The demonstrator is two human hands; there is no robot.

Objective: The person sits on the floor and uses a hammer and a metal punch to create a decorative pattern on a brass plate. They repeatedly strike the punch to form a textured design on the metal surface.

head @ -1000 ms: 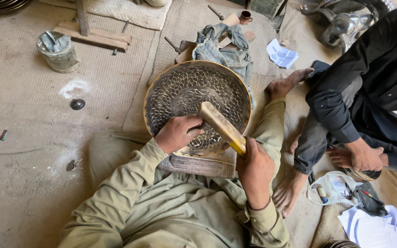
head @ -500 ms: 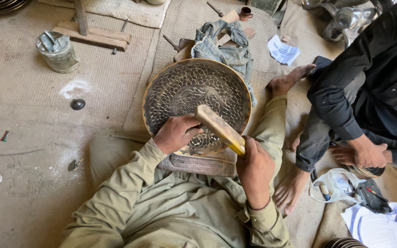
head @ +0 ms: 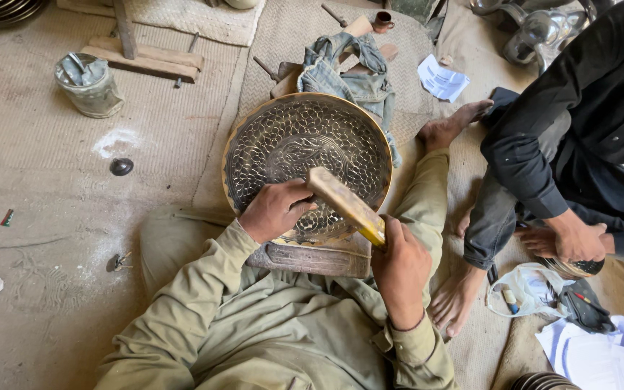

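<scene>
**Mallet over the patterned brass tray**

I see the round engraved metal tray [head: 305, 144] lying tilted on a wooden block [head: 312, 258] in front of my lap, its near edge resting on that block. My left hand [head: 274, 209] sits on the tray's lower part, fingers curled tight around something I cannot make out. My right hand [head: 400, 269] is clenched on the handle of a wooden mallet [head: 344, 204], whose pale head points up and left, over the tray and just beside the left hand.

Behind the tray lies a bundle of denim cloth [head: 352, 72]. Far to the left stands a small metal tin [head: 88, 85], with wooden battens [head: 142, 61] near it. To the right sits another person in black, one hand [head: 575, 238] on a dark round object, their bare foot [head: 456, 296] near my right elbow.
</scene>
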